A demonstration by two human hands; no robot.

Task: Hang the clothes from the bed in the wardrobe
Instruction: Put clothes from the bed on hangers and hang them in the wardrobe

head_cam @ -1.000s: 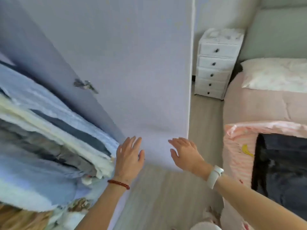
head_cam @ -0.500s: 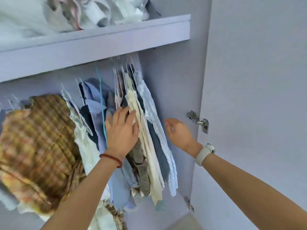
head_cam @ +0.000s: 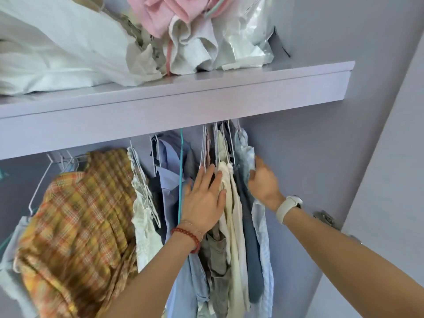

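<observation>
Both arms reach up and forward, forearms bare. The left hand (head_cam: 204,200) is flat, palm forward, its fingers (head_cam: 207,174) extended and slightly spread, gripping nothing; a red bead bracelet (head_cam: 187,235) circles its wrist. The right hand (head_cam: 263,180) is raised just beside it, fingers pointing up and loosely curled, with a white watch (head_cam: 288,208) on its wrist.

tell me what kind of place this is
Most likely the inside of a home wardrobe: shirts on wire hangers crowd under a lilac shelf piled with folded linens, and a door hinge shows at right.
</observation>
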